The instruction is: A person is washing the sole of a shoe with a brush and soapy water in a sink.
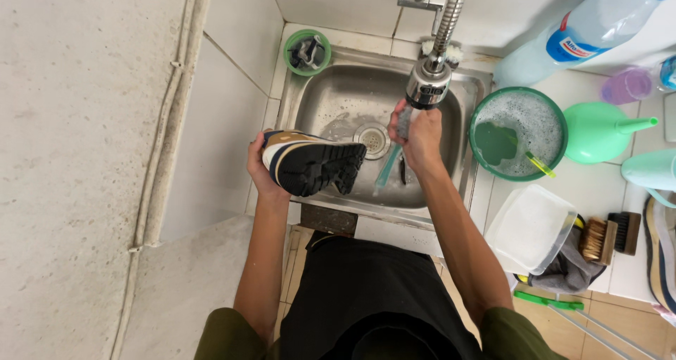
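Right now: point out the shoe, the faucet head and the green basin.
shoe (317, 166), head view, black sole.
faucet head (427, 85), head view, chrome body.
green basin (560, 124), head view, right rim.

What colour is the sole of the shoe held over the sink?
Black sole, seen in the head view.

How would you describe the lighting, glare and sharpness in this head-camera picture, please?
In the head view, light is soft and even; the steel sink shows dull sheen, not harsh glare. The shoe in the left hand is sharp. The right hand under the tap head is slightly soft. Wide-angle bending curves the wall edges.
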